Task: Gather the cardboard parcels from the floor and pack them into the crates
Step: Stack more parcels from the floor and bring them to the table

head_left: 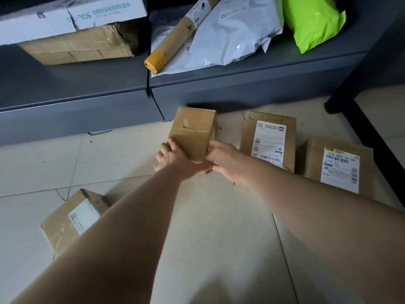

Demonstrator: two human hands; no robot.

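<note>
A plain taped cardboard parcel stands on the tiled floor in front of the grey shelf base. My left hand grips its left near edge and my right hand grips its right near edge. To the right lie two flat parcels with white shipping labels, one beside the held parcel and one further right. Another labelled parcel lies at the lower left, partly hidden by my left forearm. No crate is in view.
The low grey shelf carries a cardboard tube with a yellow cap, white mailer bags, a green bag, a brown box and white boxes. A dark frame leg runs along the right.
</note>
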